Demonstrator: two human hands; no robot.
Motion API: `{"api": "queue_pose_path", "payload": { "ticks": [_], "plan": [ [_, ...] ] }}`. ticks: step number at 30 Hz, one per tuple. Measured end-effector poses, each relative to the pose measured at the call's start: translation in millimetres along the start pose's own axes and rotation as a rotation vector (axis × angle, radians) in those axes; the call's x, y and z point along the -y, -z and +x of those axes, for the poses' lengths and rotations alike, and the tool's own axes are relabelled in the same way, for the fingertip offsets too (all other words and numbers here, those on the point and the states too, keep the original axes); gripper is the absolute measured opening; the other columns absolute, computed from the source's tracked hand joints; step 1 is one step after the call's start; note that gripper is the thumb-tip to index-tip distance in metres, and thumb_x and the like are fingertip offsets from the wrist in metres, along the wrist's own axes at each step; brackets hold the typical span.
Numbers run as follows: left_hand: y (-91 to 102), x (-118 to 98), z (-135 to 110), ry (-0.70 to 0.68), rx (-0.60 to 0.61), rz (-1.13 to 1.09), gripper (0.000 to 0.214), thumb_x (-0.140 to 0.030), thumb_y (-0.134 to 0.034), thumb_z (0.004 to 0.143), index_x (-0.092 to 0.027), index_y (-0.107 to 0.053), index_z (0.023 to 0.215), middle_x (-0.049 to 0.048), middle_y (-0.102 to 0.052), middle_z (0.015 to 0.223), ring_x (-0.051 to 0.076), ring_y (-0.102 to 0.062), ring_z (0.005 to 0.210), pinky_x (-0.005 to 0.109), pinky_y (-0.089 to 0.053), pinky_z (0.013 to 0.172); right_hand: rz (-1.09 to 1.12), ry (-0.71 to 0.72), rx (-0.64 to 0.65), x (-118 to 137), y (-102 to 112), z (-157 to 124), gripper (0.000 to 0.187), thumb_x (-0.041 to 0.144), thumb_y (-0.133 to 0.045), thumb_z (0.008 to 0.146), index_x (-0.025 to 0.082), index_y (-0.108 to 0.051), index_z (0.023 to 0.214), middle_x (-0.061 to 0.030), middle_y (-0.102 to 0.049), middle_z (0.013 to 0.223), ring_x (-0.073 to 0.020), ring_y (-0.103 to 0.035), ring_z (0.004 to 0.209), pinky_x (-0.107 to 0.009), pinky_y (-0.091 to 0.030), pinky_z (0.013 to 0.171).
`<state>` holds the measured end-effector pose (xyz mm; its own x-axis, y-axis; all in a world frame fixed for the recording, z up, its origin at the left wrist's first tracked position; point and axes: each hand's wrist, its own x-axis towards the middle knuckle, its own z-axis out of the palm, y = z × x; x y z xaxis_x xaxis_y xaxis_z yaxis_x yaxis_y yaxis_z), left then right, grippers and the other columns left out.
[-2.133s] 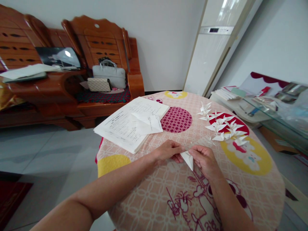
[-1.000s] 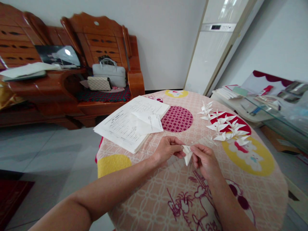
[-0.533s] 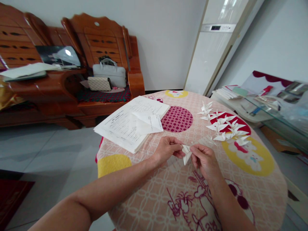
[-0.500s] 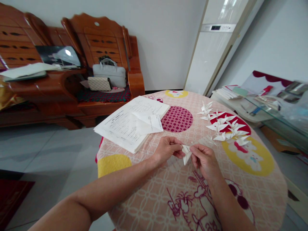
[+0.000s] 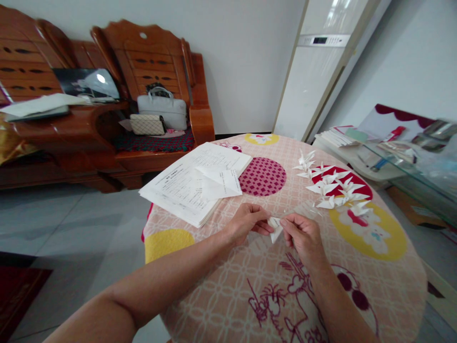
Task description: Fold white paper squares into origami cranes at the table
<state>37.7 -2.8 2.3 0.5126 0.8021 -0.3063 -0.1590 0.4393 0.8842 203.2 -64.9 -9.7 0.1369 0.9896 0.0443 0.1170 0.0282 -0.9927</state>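
A small folded piece of white paper (image 5: 275, 228) hangs just above the round table (image 5: 374, 290) with its patterned pink cloth. My left hand (image 5: 247, 223) pinches its left side with thumb and fingers closed. My right hand (image 5: 302, 236) pinches its right side, fingers curled over the top. Only a narrow pointed part of the paper shows between the two hands. Several finished white paper cranes (image 5: 332, 188) lie in a cluster on the cloth beyond my right hand.
A stack of printed sheets (image 5: 189, 183) with a folded triangle of paper on top lies at the table's far left. Wooden chairs (image 5: 150, 71) with a grey handbag (image 5: 162, 108) stand behind. A tall white appliance (image 5: 314, 66) and a glass-topped shelf (image 5: 396, 152) with papers are at the right.
The folded paper has become smaller and narrower between my fingers, and both hands have drawn closer together around it. The cranes and sheets have not moved.
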Motion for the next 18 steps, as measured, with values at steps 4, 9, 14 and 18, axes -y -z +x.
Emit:
{"api": "queue_pose_path", "payload": {
  "ticks": [4,9,14,18],
  "plan": [
    [-0.9,1.4,0.9,0.054,-0.020,-0.030,0.017,-0.023,-0.069,0.071,-0.010,-0.060,0.067,0.0094,-0.070,0.061,0.013,-0.066,0.055,0.019,-0.052,0.054,-0.077,0.037,-0.001,0.5,-1.1,-0.7,0.028,0.036,-0.061,0.084,0.019,-0.058,0.062,0.0047,-0.048,0.046,-0.0086,-0.042,0.040,-0.021,-0.031,0.040],
    [0.5,1.6,2.3,0.078,-0.013,-0.032,0.015,-0.021,-0.069,0.073,-0.008,-0.062,0.067,0.0105,-0.071,0.063,0.012,-0.066,0.054,0.019,-0.052,0.056,-0.053,0.018,-0.006,0.3,-1.1,-0.6,0.028,0.036,-0.062,0.084,0.019,-0.058,0.062,0.0049,-0.048,0.045,-0.0084,-0.042,0.039,-0.020,-0.031,0.039],
    [0.9,-0.2,0.2,0.037,0.013,0.020,0.020,-0.024,-0.074,0.070,-0.009,-0.061,0.066,0.0087,-0.070,0.062,0.012,-0.066,0.056,0.019,-0.052,0.057,0.034,-0.039,-0.004,0.9,-1.7,-0.4,0.028,0.037,-0.064,0.082,0.018,-0.058,0.062,0.0049,-0.048,0.044,-0.0075,-0.041,0.037,-0.020,-0.029,0.037],
    [-2.4,0.3,-1.4,-0.038,0.009,0.097,0.024,-0.028,-0.073,0.070,-0.010,-0.059,0.065,0.0077,-0.070,0.060,0.013,-0.065,0.054,0.021,-0.052,0.055,0.124,-0.097,-0.006,-2.0,-2.3,1.4,0.026,0.038,-0.067,0.078,0.017,-0.060,0.064,0.0053,-0.047,0.043,-0.0069,-0.038,0.034,-0.019,-0.027,0.034]
  ]
}}
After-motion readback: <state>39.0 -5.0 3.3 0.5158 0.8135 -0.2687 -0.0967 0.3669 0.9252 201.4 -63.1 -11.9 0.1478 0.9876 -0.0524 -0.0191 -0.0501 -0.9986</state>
